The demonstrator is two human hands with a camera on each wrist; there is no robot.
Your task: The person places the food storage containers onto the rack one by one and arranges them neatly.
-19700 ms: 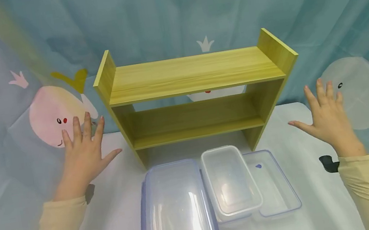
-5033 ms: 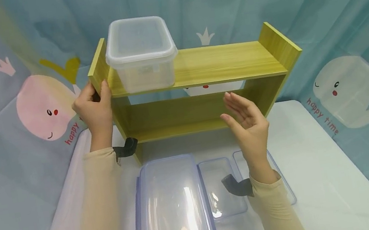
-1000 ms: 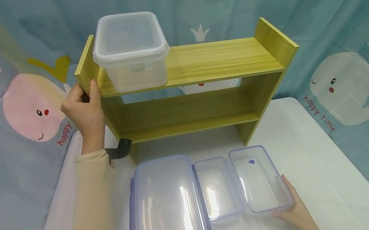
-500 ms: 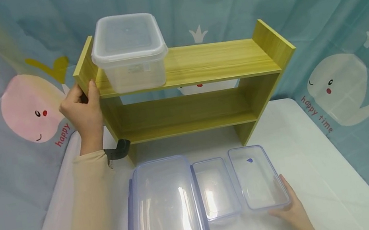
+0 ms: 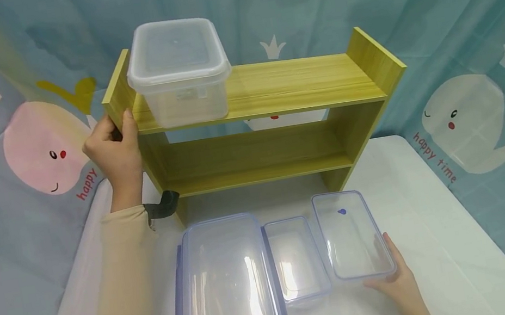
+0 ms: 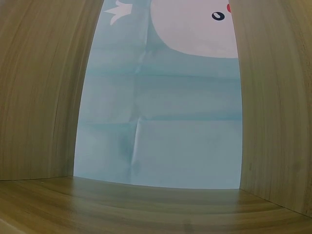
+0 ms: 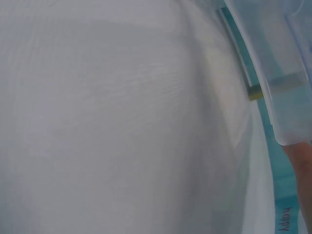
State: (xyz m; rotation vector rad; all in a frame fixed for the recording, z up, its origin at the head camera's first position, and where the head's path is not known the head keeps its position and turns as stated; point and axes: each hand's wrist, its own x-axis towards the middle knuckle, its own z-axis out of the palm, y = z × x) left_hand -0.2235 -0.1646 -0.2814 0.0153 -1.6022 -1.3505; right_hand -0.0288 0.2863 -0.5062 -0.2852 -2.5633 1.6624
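Since half a second ago, the clear container (image 5: 355, 240) and the right hand (image 5: 400, 288) have shifted together towards the shelf unit (image 5: 252, 157); the left hand (image 5: 115, 151) has stayed put.

In the head view, the right hand's fingers grip the container at its near right corner, one along the right side and the thumb at the near edge; any fingers underneath are hidden. The left hand pinches the upper front of the shelf unit's left side panel. A lidded tub (image 5: 176, 54) sits at the left end of the top board. On the white surface (image 5: 419, 208), a small box (image 5: 296, 258) lies between the held container and a large box (image 5: 228, 288).

In the left wrist view only the unit's wooden boards and the curtain (image 6: 161, 146) behind show; the fingers are out of sight there.

In the right wrist view, the container's translucent wall stands at the upper right, seemingly raised off the surface, with part of the hand at its end. It looks like light, fairly stiff, smooth plastic that could slip from a one-corner hold; gripping the middle of both long sides should keep it steadier.
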